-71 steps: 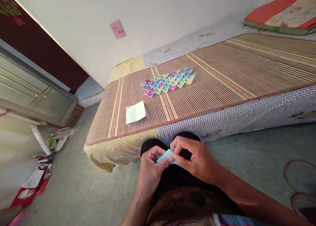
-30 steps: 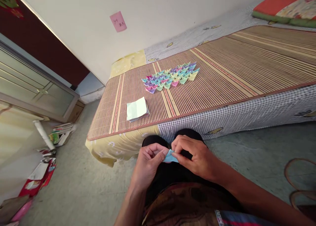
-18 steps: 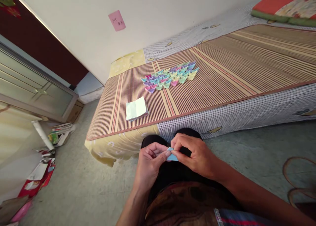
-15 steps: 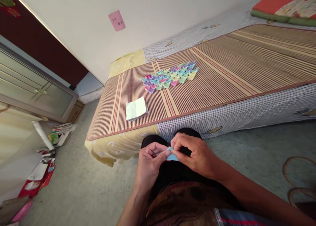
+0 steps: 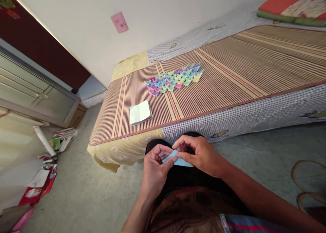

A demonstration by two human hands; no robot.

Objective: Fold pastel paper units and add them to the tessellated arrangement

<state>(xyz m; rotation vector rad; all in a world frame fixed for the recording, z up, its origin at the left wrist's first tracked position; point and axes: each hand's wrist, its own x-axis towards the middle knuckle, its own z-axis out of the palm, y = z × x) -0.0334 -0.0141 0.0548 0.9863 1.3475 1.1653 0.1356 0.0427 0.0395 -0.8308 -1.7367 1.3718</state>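
Note:
A small light-blue folded paper (image 5: 180, 162), triangular in outline with its peak upward, is held above my lap. My left hand (image 5: 157, 163) pinches its left part between thumb and fingers. On the right side, my right hand (image 5: 195, 155) grips the paper near the peak with thumb and curled index finger. Its lower edge shows below both thumbs; the back side is hidden by my fingers. Beyond my hands, several rows of pastel folded paper boats (image 5: 175, 78) stand on the bed mat. Closer to me lies a stack of pale-green paper sheets (image 5: 140, 112).
The striped mat (image 5: 224, 63) covers a bed whose near edge touches my knees. Folded bedding (image 5: 292, 7) lies at the far right. Papers and a white tube (image 5: 43, 138) are on the floor at left. A round-framed object (image 5: 305, 178) stands at lower right.
My fingers have shifted on the blue paper, and more of it shows now, with its lower edge visible to both sides. The boats and the paper stack have stayed in place.

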